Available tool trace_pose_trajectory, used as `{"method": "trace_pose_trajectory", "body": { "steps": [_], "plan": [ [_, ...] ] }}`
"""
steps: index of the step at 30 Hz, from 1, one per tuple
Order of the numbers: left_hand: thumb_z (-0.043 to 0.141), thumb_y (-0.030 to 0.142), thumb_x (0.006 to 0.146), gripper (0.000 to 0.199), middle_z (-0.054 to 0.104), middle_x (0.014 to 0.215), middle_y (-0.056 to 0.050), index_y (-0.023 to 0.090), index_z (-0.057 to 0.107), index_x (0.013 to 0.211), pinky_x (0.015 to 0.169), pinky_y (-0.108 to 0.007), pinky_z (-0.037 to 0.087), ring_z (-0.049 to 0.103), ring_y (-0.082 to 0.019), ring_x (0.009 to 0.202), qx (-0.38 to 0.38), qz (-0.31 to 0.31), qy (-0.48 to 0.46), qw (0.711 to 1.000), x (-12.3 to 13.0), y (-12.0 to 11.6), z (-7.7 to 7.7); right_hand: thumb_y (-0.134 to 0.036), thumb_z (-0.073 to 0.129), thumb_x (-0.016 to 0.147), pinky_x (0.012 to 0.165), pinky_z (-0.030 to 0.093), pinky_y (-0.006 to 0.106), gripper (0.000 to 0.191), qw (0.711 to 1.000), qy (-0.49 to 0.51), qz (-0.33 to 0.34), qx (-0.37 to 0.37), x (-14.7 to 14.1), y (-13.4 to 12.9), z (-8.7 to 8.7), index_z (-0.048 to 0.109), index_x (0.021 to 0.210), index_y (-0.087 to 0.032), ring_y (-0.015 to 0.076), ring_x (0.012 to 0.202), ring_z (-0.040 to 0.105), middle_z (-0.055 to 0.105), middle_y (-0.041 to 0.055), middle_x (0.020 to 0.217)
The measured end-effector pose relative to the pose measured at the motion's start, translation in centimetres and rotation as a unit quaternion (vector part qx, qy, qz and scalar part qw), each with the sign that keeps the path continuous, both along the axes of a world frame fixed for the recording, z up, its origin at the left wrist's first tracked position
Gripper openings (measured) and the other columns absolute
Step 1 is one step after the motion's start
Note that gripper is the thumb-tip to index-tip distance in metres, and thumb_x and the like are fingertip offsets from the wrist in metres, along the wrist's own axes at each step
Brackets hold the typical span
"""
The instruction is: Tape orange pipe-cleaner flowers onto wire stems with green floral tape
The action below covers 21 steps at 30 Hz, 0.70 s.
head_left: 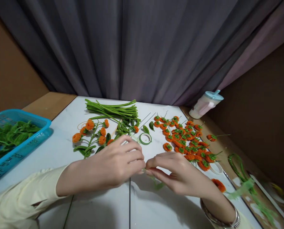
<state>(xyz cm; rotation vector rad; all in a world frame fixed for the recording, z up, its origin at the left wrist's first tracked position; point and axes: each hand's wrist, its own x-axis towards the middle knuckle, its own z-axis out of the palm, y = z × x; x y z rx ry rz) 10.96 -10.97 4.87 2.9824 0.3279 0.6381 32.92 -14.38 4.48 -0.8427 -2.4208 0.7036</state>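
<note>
My left hand (119, 160) is closed, its fingertips pressed together; what they hold is mostly hidden behind them. My right hand (177, 173) meets it at the fingertips and pinches a thin pale green strip of tape (158, 184), whose loose end hangs below. Just beyond the hands a roll of green tape (145, 139) lies flat. On the left, orange fuzzy flowers (89, 124) with green leaves form branched sprays, partly covered by my left hand. To the right lies a spread of loose orange flower heads (180, 136) with green backs and thin wire stems.
A bundle of green fuzzy stems (113, 109) lies at the back of the white table (65, 111). A blue basket (45, 124) of green leaves stands left. At right are a lidded cup (205, 105), a white ring (216, 168) and green scraps (248, 187).
</note>
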Motion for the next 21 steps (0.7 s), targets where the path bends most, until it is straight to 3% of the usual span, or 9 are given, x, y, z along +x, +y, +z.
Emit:
{"method": "trace_pose_trajectory", "body": {
  "steps": [5,11,14,18,21],
  "plan": [
    [0.036,0.005,0.092,0.025,0.064,0.083,-0.008,0.011,0.061,0.092,0.083,-0.037,0.037,0.054,-0.019,0.086,0.01,-0.018,0.001,1.0,0.1,0.3,-0.3,-0.013,0.052,0.091,0.059,0.043,0.021,0.013,1.0,0.002,-0.011,-0.018,0.1,0.1,-0.1,0.065,0.09,-0.014,0.0122,0.062,0.061,0.069,0.0042,0.072],
    [0.043,0.013,0.091,0.021,0.066,0.08,-0.006,0.012,0.064,0.089,0.08,-0.03,0.037,0.056,-0.016,0.079,-0.184,0.03,-0.001,0.982,0.4,0.4,0.5,-0.011,0.05,0.091,0.061,0.046,0.02,0.014,0.999,0.008,-0.017,-0.041,0.2,0.1,0.5,0.063,0.095,-0.014,0.0123,0.067,0.063,0.07,0.0046,0.078],
    [0.048,0.021,0.091,0.019,0.067,0.08,-0.004,0.014,0.065,0.084,0.079,-0.025,0.038,0.058,-0.014,0.078,-0.308,0.052,-0.029,0.95,0.6,0.5,0.6,-0.009,0.048,0.092,0.063,0.046,0.021,0.016,1.0,0.012,-0.015,-0.022,0.3,-0.1,0.7,0.062,0.097,-0.015,0.0127,0.069,0.063,0.069,0.0054,0.081],
    [0.055,0.029,0.087,0.02,0.069,0.079,-0.002,0.015,0.067,0.08,0.07,-0.021,0.041,0.06,-0.014,0.075,-0.482,0.091,-0.002,0.872,0.9,1.0,0.7,-0.009,0.042,0.093,0.067,0.048,0.023,0.022,1.0,0.002,0.002,0.016,0.5,-0.2,0.8,0.061,0.102,-0.016,0.0145,0.074,0.064,0.07,0.0073,0.085],
    [0.056,0.03,0.085,0.02,0.069,0.076,-0.001,0.014,0.068,0.078,0.067,-0.02,0.041,0.06,-0.014,0.073,-0.55,0.107,0.031,0.827,1.1,1.4,0.8,-0.007,0.041,0.092,0.068,0.049,0.025,0.025,0.999,-0.014,0.006,0.041,0.7,-0.3,0.8,0.061,0.104,-0.017,0.0156,0.075,0.064,0.069,0.0079,0.084]
  ]
}}
